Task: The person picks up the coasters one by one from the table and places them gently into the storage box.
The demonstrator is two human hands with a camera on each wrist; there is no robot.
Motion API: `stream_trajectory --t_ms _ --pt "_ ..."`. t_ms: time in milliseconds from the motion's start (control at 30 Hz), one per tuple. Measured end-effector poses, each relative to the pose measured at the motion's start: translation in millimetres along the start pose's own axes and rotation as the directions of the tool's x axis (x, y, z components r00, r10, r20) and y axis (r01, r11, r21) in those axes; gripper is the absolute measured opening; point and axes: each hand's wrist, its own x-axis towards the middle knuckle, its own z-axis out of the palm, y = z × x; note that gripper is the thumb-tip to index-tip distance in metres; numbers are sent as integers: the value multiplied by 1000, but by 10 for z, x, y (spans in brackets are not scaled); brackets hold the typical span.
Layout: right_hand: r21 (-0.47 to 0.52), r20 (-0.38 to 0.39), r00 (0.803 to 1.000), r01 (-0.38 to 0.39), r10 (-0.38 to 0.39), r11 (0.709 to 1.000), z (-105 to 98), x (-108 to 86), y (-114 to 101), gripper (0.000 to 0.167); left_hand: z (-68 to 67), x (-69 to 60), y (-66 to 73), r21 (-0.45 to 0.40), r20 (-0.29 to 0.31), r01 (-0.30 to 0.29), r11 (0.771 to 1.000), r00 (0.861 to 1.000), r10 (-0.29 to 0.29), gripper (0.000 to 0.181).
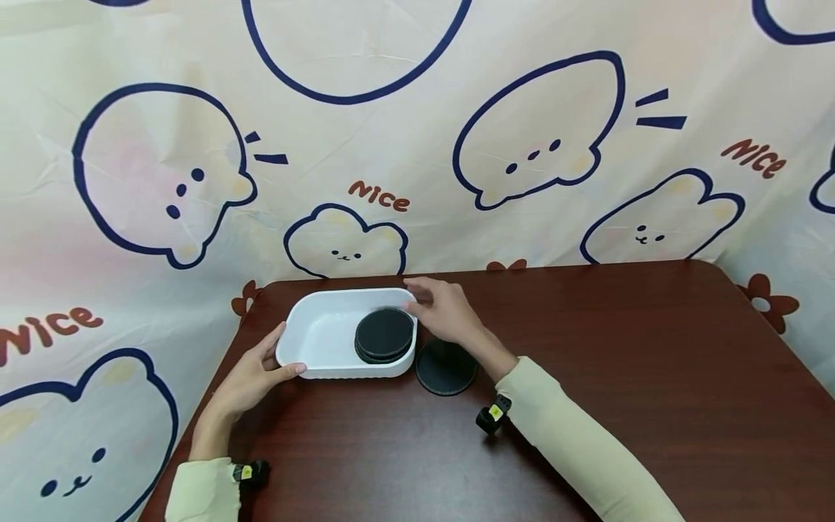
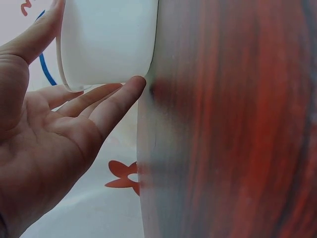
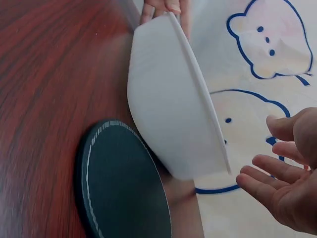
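A white oblong tray with rounded corners rests on the table. Inside its right end sits a small stack of round black coasters. My left hand grips the tray's left end, the thumb at the near corner and the fingers along the outer end wall. Beside the tray's right end is my right hand, its fingers spread and holding nothing; the right wrist view shows the fingers apart from the rim. Another round black coaster, with pale stitching round its edge, lies on the table below the right wrist.
The dark reddish-brown table reaches to a pale curtain printed with cartoon bears, which hangs at its back and sides. A small black camera is strapped to the right wrist, and another camera to the left.
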Motion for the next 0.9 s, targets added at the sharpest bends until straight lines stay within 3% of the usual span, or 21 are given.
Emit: stream_trajectory --t_ms 233,467,900 --pt "118 -3 998 -58 59 991 -236 -176 246 49 -21 19 1 12 1 2 1000 1000 -2 106" --pt "291 53 990 -141 131 946 -404 -348 449 49 -37 12 6 14 5 3 1000 1000 -3 105" --pt "369 117 979 -201 169 907 -544 -487 626 50 -3 -9 9 12 1 2 1000 1000 -2 104"
